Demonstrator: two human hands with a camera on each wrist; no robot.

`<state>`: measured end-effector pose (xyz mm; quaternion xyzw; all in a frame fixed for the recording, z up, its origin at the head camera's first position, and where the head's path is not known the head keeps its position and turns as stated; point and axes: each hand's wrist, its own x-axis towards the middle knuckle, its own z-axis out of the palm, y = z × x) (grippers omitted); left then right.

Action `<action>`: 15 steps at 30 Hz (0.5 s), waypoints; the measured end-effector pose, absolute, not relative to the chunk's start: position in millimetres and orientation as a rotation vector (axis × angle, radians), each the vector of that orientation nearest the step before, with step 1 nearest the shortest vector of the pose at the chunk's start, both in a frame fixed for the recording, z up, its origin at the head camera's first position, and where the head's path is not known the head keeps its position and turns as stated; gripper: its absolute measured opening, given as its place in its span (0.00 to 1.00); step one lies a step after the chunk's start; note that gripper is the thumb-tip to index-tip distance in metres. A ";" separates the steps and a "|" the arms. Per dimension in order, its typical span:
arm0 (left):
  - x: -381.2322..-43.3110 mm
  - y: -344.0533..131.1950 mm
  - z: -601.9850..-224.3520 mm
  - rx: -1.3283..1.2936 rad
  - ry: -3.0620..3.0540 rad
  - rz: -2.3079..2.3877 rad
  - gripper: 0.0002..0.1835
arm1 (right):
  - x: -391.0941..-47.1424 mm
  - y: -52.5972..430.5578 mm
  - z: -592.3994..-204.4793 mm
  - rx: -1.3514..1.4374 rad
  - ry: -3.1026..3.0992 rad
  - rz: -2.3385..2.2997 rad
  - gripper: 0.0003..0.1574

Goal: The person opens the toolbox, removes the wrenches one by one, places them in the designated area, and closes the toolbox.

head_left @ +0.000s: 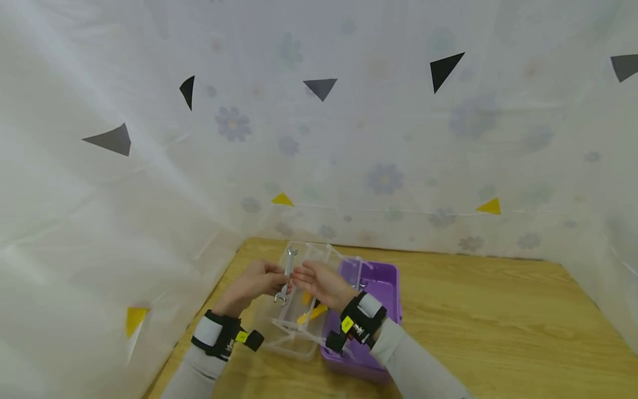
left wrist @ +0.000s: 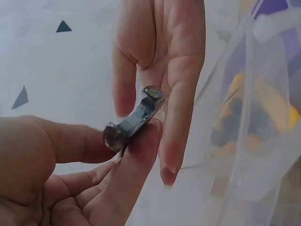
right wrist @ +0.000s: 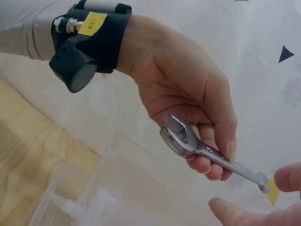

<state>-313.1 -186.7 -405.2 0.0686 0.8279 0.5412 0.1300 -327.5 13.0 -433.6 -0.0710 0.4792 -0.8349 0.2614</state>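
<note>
One double-ended wrench, pinched in our left hand above the clear tray, our right hand just beside it, fingers extended: we judge a firm mid-shank pinch best, both ends left unobstructed.

Pale, translucent sheeting encloses the space on three sides: a left sheet, a back sheet and a right sheet. Faded flowers in violet, blue and green dot the back sheet, and a faint horizontal crease crosses it low down. Black and grey triangles are scattered higher up; yellow triangles sit lower, one of them on the left sheet. Below stands a counter with light, yellowish wood grain, its far edge along the back sheet. The light is soft, leaving whitish streaks on the left sheet's folds.
</note>
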 end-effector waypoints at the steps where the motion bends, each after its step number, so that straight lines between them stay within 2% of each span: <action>1: -312.5 -185.9 -404.0 0.223 2.383 1.588 0.13 | -330.5 12.0 -432.8 -0.181 1.305 -2.260 0.36; 8: -310.2 -181.6 -400.0 0.399 2.237 1.674 0.15 | -339.1 7.1 -431.5 -0.166 1.368 -2.229 0.28; 15: -305.5 -184.6 -406.4 0.372 2.228 1.697 0.15 | -335.4 -0.1 -429.8 -0.211 1.412 -2.218 0.26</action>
